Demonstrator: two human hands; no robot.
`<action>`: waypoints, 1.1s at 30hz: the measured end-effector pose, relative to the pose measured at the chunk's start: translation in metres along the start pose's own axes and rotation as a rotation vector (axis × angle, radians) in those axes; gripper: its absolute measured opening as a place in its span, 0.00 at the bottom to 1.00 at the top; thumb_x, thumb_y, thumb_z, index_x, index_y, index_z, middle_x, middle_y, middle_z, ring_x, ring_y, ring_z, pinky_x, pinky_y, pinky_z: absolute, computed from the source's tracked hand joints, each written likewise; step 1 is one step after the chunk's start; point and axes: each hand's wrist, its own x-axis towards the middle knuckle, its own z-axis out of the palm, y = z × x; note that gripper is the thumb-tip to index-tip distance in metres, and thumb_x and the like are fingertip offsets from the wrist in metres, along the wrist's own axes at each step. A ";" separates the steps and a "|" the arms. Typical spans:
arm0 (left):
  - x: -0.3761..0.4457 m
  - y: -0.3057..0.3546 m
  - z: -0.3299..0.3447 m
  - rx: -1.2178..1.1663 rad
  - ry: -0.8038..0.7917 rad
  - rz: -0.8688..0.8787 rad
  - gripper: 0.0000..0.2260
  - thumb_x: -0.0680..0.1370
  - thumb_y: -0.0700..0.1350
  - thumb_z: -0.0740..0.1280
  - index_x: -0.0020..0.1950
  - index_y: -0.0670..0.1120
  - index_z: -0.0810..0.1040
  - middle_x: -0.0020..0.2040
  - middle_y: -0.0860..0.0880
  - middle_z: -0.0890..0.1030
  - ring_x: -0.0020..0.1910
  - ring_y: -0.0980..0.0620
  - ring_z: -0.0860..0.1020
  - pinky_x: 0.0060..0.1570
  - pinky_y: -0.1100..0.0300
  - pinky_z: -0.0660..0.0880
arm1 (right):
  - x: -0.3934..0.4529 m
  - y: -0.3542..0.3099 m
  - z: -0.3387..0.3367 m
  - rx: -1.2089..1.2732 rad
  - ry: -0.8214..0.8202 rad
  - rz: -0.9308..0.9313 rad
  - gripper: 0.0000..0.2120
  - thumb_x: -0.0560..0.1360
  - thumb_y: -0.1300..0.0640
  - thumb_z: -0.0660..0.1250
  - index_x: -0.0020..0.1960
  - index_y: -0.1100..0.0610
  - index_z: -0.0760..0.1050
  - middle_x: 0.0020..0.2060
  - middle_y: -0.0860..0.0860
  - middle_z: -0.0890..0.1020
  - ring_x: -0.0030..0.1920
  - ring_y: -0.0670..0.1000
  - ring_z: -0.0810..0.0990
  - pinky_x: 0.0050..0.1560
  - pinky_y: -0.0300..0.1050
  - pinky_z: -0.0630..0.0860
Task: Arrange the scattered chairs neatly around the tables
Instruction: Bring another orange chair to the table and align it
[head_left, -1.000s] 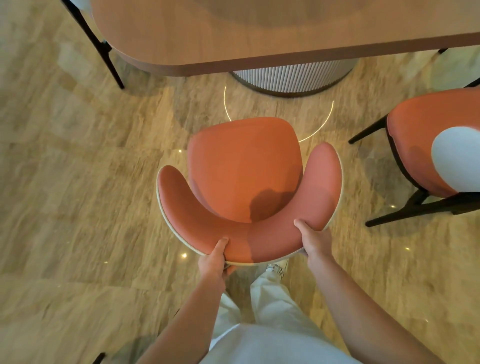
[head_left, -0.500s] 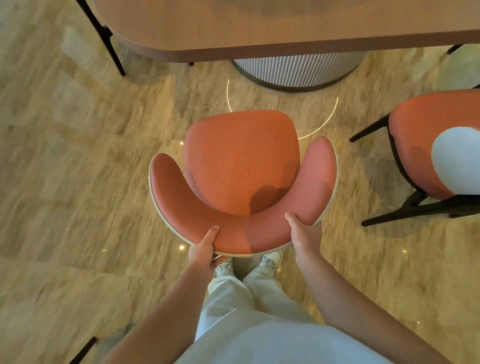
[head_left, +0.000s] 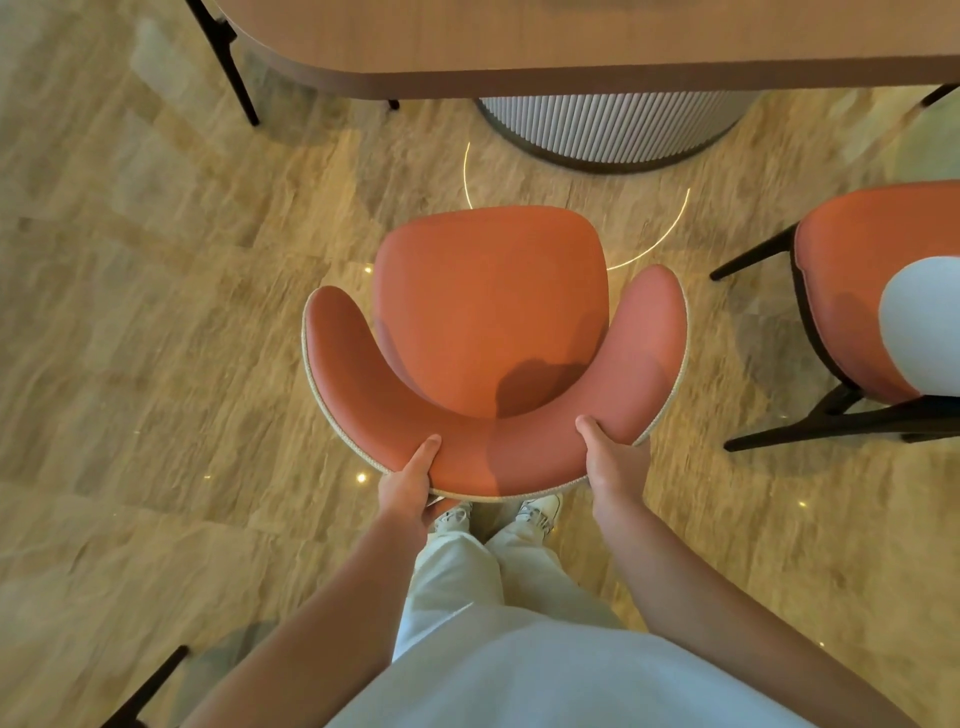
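Chair legs hidden under seat; both hands' fingers hidden behind backrest, left hand and right hand gripping it, thumbs on top; bare floor between chair and far counter; second chair right, cut off

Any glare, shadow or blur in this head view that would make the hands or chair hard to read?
Head view: warm, even light; a soft shadow falls on the orange chair seat; small bright glints and a thin curved reflection dot the glossy floor. The floor is smeared, the tabletop soft. The left hand and right hand gripping the backrest read clearly. Wide-angle bending shows at the edges.
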 end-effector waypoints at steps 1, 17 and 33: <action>0.001 0.000 0.000 -0.004 0.000 -0.001 0.18 0.72 0.50 0.79 0.52 0.46 0.74 0.52 0.43 0.84 0.49 0.44 0.85 0.53 0.43 0.83 | -0.001 0.000 0.000 0.002 0.001 0.002 0.24 0.68 0.52 0.77 0.59 0.52 0.69 0.47 0.44 0.81 0.48 0.50 0.81 0.55 0.49 0.77; -0.009 0.003 -0.004 0.030 -0.058 0.001 0.13 0.74 0.48 0.76 0.52 0.43 0.78 0.47 0.43 0.84 0.45 0.46 0.84 0.48 0.47 0.83 | -0.012 -0.010 0.003 0.026 -0.028 0.141 0.40 0.64 0.46 0.80 0.71 0.55 0.69 0.59 0.50 0.81 0.56 0.54 0.81 0.61 0.58 0.79; -0.004 0.049 0.004 -0.009 -0.037 0.058 0.14 0.74 0.40 0.74 0.58 0.39 0.80 0.43 0.43 0.83 0.43 0.44 0.83 0.41 0.48 0.84 | -0.011 -0.034 0.027 0.124 -0.035 0.038 0.13 0.72 0.63 0.74 0.49 0.50 0.74 0.48 0.51 0.83 0.52 0.56 0.82 0.59 0.57 0.80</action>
